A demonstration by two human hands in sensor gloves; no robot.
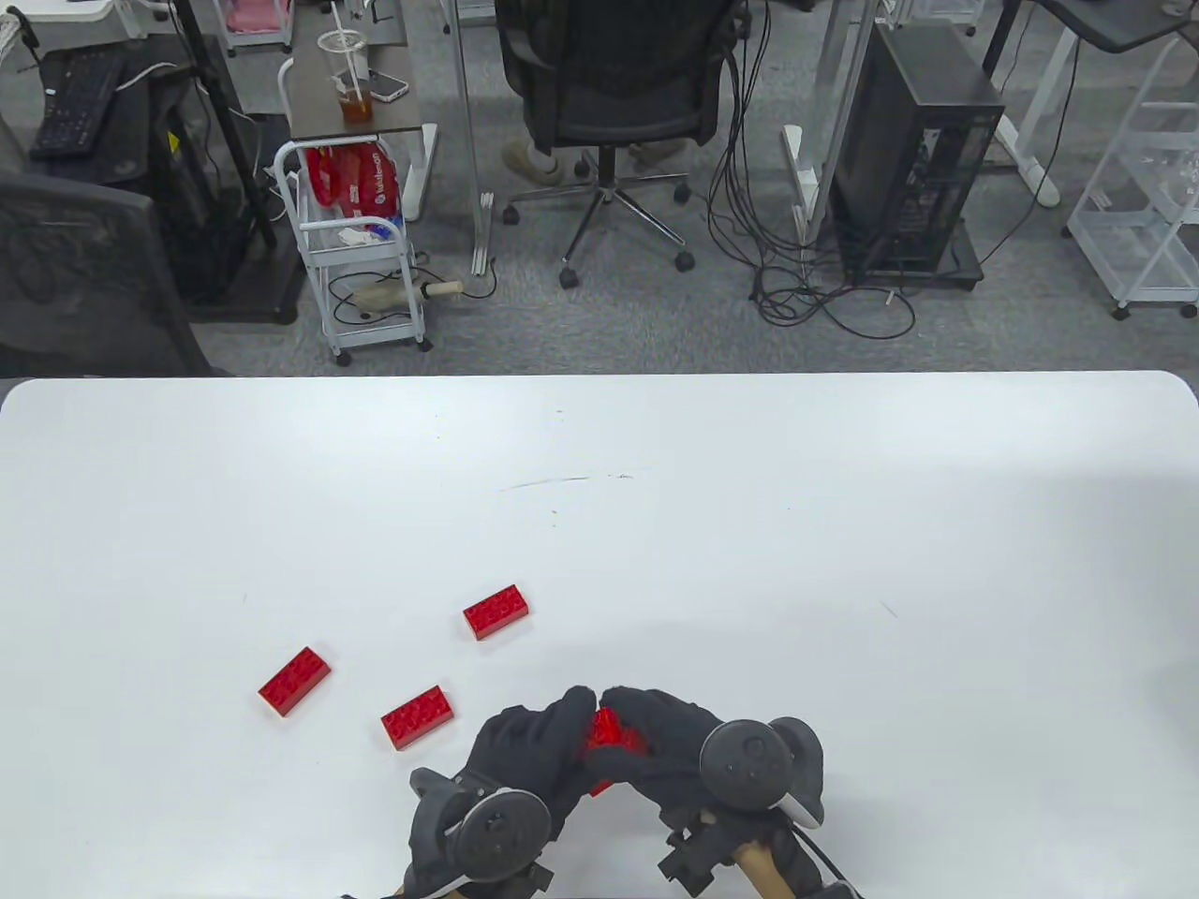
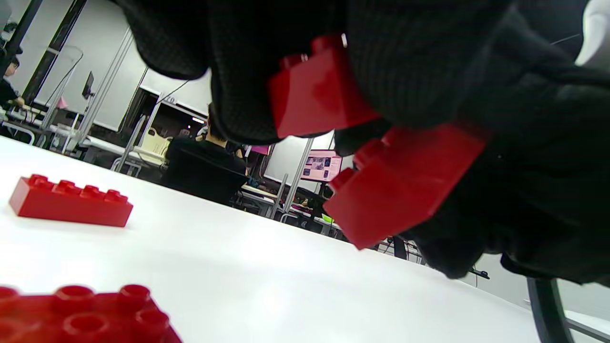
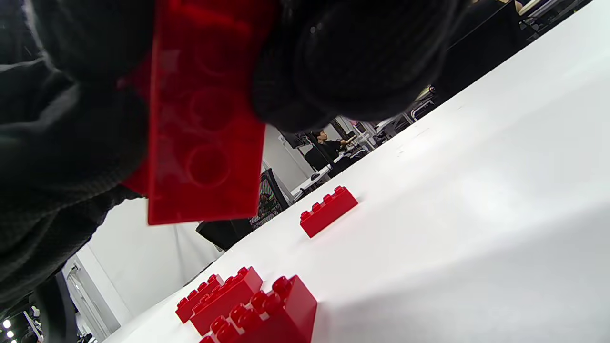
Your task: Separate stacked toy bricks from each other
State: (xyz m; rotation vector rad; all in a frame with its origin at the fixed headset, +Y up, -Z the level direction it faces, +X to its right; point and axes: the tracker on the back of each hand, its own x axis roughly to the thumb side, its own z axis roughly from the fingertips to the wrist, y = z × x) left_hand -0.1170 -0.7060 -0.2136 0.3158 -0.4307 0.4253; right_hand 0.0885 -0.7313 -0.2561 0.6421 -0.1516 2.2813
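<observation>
My two hands meet near the table's front edge, fingertips touching. Between them they hold two red bricks (image 1: 614,735). In the left wrist view my left hand (image 2: 267,85) grips the upper brick (image 2: 319,95). My right hand (image 2: 524,190) grips the lower brick (image 2: 405,181), which is tilted. A dark gap shows between the near ends of the two bricks. In the right wrist view my right hand (image 3: 305,71) holds a brick with its hollow underside (image 3: 205,119) facing the camera. In the table view my left hand (image 1: 562,726) and right hand (image 1: 637,716) mostly cover the bricks.
Three loose red bricks lie flat on the white table (image 1: 749,524), to the left of my hands: one further back (image 1: 495,611), one far left (image 1: 294,681), one close to my left hand (image 1: 418,716). They also show in the right wrist view (image 3: 329,211).
</observation>
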